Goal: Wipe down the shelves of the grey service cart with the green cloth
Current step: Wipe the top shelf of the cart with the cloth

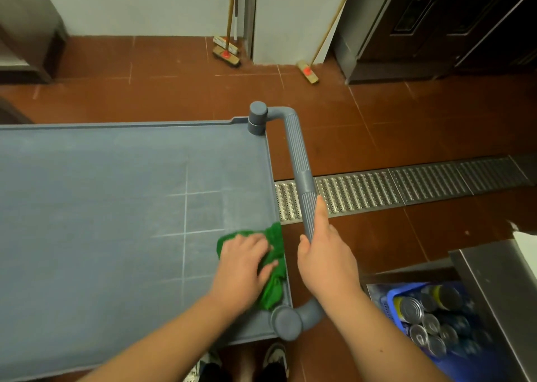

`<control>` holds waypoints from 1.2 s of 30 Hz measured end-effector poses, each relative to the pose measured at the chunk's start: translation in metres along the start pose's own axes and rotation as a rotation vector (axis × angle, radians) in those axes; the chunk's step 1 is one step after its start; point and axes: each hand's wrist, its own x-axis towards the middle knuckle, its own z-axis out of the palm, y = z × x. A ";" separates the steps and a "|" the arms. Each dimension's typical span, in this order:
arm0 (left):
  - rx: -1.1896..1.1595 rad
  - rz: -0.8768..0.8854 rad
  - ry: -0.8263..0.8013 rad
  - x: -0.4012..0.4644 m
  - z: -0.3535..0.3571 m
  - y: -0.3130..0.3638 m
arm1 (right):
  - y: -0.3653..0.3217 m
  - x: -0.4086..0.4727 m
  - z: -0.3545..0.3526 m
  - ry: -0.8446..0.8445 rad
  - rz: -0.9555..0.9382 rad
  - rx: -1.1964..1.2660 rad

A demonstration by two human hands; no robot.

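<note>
No writing could be read anywhere; the labels on the cans (427,320) in the blue crate (390,303), just right of the right forearm, were too blurred to make out.

The left hand (242,268) lay palm down with its fingers spread flat over the green cloth (274,280), pressing it onto the top shelf (101,207) of the cart. The cloth was bunched into a strip whose long axis ran away from the person, along the shelf's right rim, with its far end just past the fingertips and its near end by the near corner post (286,322). Faint pale lines crossed the shelf left of that hand.

The right hand (325,253) was wrapped around the ribbed handle (302,178) just beside the cloth, thumb laid straight along the bar and pointing away. The handle ran from the near post to the far post (258,117).

Beyond the right hand a metal drain grate (406,186) crossed the red tiled floor (174,91). Farther off, brooms (226,50) leaned against the white wall (145,3).
</note>
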 end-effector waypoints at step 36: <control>-0.028 -0.007 -0.142 -0.100 -0.056 -0.059 | -0.010 0.000 0.005 0.026 0.042 -0.009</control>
